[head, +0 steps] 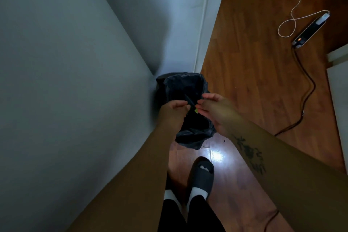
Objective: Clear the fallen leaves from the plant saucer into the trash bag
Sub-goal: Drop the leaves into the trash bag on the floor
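At the centre of the frame a black trash bag (185, 88) stands on the wooden floor (250, 81), its left side pressed into the corner where the grey wall (66, 81) meets a white door frame (205, 24). Both hands hover over its open mouth: the left hand (172, 112) has its fingers curled inward, the right hand (214, 108) is loosely half open, and a small yellow-green leaf scrap (196, 111) sits between their fingertips; which hand holds it I cannot tell. Open floor spreads to the right of the bag. A power strip (310, 30) with white and black cables lies at the upper right, well apart. A dark slipper (202, 175) stands just below the bag.
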### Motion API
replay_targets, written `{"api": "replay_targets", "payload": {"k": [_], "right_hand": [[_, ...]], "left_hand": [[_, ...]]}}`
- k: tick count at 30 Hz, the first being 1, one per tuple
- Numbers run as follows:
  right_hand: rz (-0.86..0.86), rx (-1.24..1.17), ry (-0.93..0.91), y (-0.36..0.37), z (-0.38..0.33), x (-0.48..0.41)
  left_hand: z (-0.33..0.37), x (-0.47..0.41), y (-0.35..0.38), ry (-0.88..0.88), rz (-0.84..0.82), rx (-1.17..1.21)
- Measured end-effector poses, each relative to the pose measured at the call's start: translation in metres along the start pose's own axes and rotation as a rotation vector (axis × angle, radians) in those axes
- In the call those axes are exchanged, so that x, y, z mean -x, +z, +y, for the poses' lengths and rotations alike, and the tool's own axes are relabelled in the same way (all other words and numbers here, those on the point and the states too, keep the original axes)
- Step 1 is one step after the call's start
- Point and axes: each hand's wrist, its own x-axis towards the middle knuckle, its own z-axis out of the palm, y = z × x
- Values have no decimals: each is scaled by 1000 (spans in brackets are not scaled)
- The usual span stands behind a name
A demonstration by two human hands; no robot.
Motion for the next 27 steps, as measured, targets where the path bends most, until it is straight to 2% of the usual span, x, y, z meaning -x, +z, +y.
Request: {"api": "replay_targets", "payload": {"k": [3,8,12,21,27], "right_hand": [[-29,-25,-1,-1,3,1],[-34,37,-15,-5,5,10],[-13,49,-36,-5,-12,31],[-9,-8,-207,23,-123,134],[-96,0,-353,61,-208,220]], "left_hand": [[-5,2,2,-1,-49,8],[-11,6,-2,86,80,-67],[10,27,-7,122,102,-39],[142,114,-26,270,108,99],[226,209,-53,434,102,196]]}}
